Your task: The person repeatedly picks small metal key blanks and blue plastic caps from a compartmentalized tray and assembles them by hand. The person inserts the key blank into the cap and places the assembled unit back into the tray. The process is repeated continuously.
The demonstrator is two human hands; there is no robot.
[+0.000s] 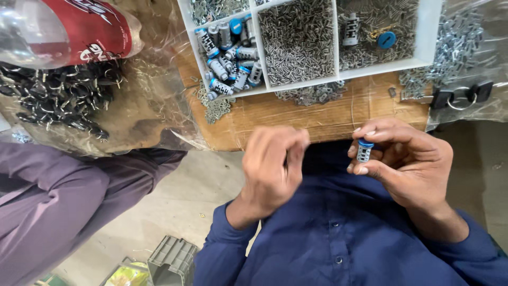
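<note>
My right hand (pixel 410 161) pinches a small ribbed metal cylinder with a blue cap (pixel 364 150) between thumb and fingers, held upright in front of my blue shirt. My left hand (pixel 272 169) is curled into a loose fist a short way to its left, with the fingertips pressed together. Anything inside it is hidden. Both hands hover just below the edge of a wooden board (pixel 317 119). On the board stands a white divided tray (pixel 338 71). One compartment holds more blue-capped cylinders (pixel 230 58), and another holds tiny metal pins (pixel 297 39).
A clear bag of black-headed keys (pixel 58 98) lies at the left, under a plastic bottle with a red label (pixel 79 26). A bag of small metal parts (pixel 455 47) is at the right. Another person's purple sleeve (pixel 63 196) is at lower left. A grey crate (pixel 172 259) sits on the floor.
</note>
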